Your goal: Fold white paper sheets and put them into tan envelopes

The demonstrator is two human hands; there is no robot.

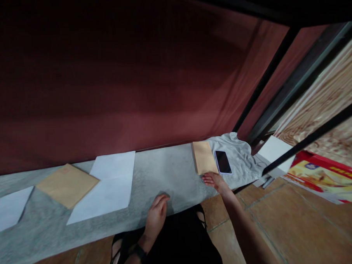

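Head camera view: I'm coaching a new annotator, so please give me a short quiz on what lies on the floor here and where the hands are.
1. True or false: the phone lies just to the right of the brown envelope that is nearest the right hand.
2. The left hand rests on: A) the phone, B) the bare grey mat, C) a white sheet.
3. How many brown envelopes lie on the mat?

Key: 1 true. 2 B. 3 two; the other envelope lies towards the left end.
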